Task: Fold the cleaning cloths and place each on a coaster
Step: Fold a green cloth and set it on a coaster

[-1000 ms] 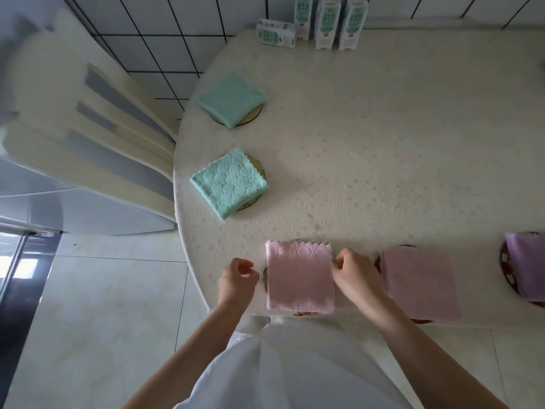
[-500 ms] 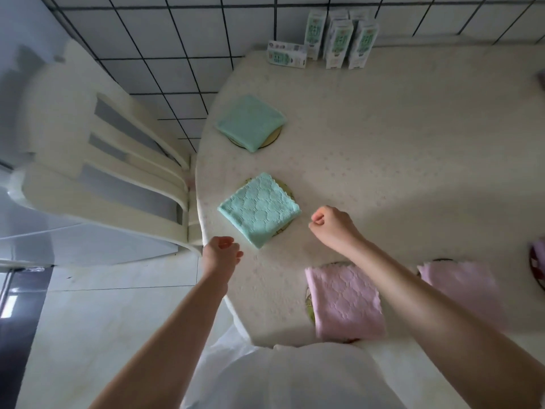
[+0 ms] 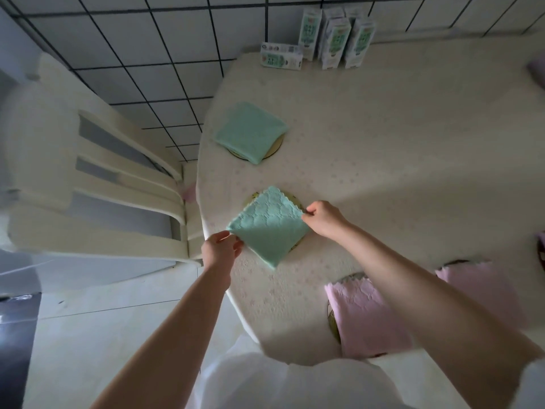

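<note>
Fingers (image 3: 306, 214) of both hands pinch opposite corners of the green cloth (image 3: 267, 228), mid-frame, stretched diagonally over its coaster (image 3: 297, 202)

Mint-green near cloth (image 3: 267, 228), embossed with a raised pattern and scalloped at the edge; plain mint-green far cloth (image 3: 250, 131). Pale pink folded cloths (image 3: 365, 314), zigzag-edged. Cream counter (image 3: 383, 160), faintly dotted. White wall tiles (image 3: 141, 48), dark-grouted. Green-and-white cartons (image 3: 336, 39).
</note>
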Tool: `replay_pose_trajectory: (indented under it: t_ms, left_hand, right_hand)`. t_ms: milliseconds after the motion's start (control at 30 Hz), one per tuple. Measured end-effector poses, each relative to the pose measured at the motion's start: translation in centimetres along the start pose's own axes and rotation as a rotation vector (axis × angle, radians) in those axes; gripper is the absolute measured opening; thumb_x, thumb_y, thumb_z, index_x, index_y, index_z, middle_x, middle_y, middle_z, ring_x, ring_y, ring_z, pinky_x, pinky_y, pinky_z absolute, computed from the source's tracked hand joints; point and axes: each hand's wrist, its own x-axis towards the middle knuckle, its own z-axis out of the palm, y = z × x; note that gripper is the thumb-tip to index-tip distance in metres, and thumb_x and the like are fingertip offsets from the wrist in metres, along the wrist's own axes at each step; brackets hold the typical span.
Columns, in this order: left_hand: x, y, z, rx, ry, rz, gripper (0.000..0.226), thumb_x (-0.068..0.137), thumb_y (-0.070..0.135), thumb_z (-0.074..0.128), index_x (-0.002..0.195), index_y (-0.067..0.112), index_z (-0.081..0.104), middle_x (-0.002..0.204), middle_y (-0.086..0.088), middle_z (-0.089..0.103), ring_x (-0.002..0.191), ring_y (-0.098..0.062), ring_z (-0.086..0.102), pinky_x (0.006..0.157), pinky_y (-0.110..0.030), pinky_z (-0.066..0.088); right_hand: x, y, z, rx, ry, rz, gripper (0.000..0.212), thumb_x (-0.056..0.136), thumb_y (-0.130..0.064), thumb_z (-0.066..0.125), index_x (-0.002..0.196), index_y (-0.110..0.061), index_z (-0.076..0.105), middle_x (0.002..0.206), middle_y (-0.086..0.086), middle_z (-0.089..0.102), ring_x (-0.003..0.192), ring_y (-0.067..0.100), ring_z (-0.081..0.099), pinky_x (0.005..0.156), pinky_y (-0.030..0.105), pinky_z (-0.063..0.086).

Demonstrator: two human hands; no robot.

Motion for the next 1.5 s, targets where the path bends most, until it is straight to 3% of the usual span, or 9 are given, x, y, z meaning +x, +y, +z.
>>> replay_pose_trajectory:
  t_ms: [233,300,500,633,733,967,1200,1400,1500]
  left_hand:
    - [0.9,1.3,1.2,-0.022,0.02,-0.009,0.014,0.086,-0.003,0.059,0.097,0.001,0.066,0.089,-0.014,0.067,0.08,-0.025,0.064,0.081,-0.033,0.056]
    - [1.0,2.0,1.2,-0.076,0.007,0.005,0.021,0.086,-0.003,0.06,0.106,-0.001,0.064,0.098,-0.015,0.068,0.088,-0.026,0.067,0.082,-0.034,0.056]
    - [2.8,4.8,1.9,-0.049,-0.057,0.103,0.021,0.086,0.0,0.062,0.108,0.002,0.063,0.1,-0.016,0.067,0.094,-0.028,0.067,0.08,-0.037,0.057]
    - [4.2,5.6,3.0,0.097,-0.11,0.176,0.017,0.086,0.003,0.063,0.101,0.011,0.065,0.102,-0.015,0.066,0.097,-0.031,0.066,0.084,-0.04,0.056]
    - [4.6,5.5,3.7,0.199,-0.105,0.229,0.016,0.084,0.008,0.065,0.092,0.023,0.066,0.094,-0.005,0.067,0.088,-0.027,0.067,0.086,-0.045,0.056]
    - [4.9,5.2,3.8,0.336,-0.037,0.31,0.021,0.082,0.01,0.067,0.101,0.019,0.066,0.089,0.005,0.066,0.083,-0.019,0.065,0.085,-0.043,0.056]
    - [5.5,4.9,3.3,0.513,-0.017,0.4,0.022,0.08,0.014,0.068,0.1,0.024,0.065,0.094,0.002,0.069,0.084,-0.02,0.066,0.082,-0.042,0.056]
    - [6.1,5.2,3.4,0.629,0.013,0.466,0.026,0.077,0.014,0.069,0.102,0.018,0.066,0.098,-0.001,0.067,0.086,-0.02,0.063,0.077,-0.035,0.054]
    - [6.7,6.0,3.8,0.632,0.003,0.444,0.03,0.077,0.008,0.066,0.105,0.018,0.063,0.095,0.001,0.064,0.08,-0.018,0.06,0.069,-0.028,0.049]
  right_hand:
    - [1.4,-0.2,0.3,0.111,-0.067,0.058,0.033,0.085,-0.021,0.059,0.06,-0.017,0.037,0.055,0.001,0.035,0.054,0.018,0.035,0.051,0.029,0.022]
    - [1.2,0.2,0.5,0.232,-0.1,0.056,0.026,0.083,-0.019,0.059,0.063,-0.015,0.044,0.059,0.001,0.037,0.06,0.017,0.038,0.056,0.027,0.026]
    - [-1.1,1.0,0.8,0.544,-0.107,0.061,0.012,0.091,-0.016,0.058,0.101,-0.011,0.062,0.081,-0.002,0.061,0.063,0.011,0.057,0.055,0.02,0.047]
    - [-2.1,1.8,1.9,0.5,-0.062,0.041,0.008,0.089,-0.012,0.057,0.083,-0.015,0.059,0.074,0.002,0.06,0.063,0.015,0.056,0.068,0.037,0.056]
    - [-2.4,2.3,2.8,0.531,0.013,0.088,0.003,0.088,-0.014,0.058,0.087,-0.015,0.061,0.073,-0.002,0.061,0.065,0.015,0.058,0.073,0.042,0.055]
    - [-1.8,2.7,3.5,0.457,0.033,0.053,0.006,0.088,-0.018,0.059,0.091,-0.013,0.062,0.078,-0.001,0.063,0.07,0.014,0.06,0.07,0.036,0.057]
    - [-1.1,2.9,3.9,0.293,0.076,0.029,0.008,0.087,-0.017,0.061,0.081,-0.015,0.056,0.068,-0.006,0.056,0.058,0.002,0.049,0.05,0.006,0.038]
    - [-0.8,2.9,4.3,0.207,0.108,0.038,0.01,0.084,-0.019,0.063,0.08,-0.017,0.054,0.067,-0.008,0.058,0.059,0.004,0.053,0.051,0.011,0.038]
    - [-0.3,3.0,3.7,0.164,0.083,0.083,0.009,0.082,-0.025,0.065,0.08,-0.019,0.058,0.067,-0.008,0.062,0.061,0.006,0.059,0.058,0.024,0.049]
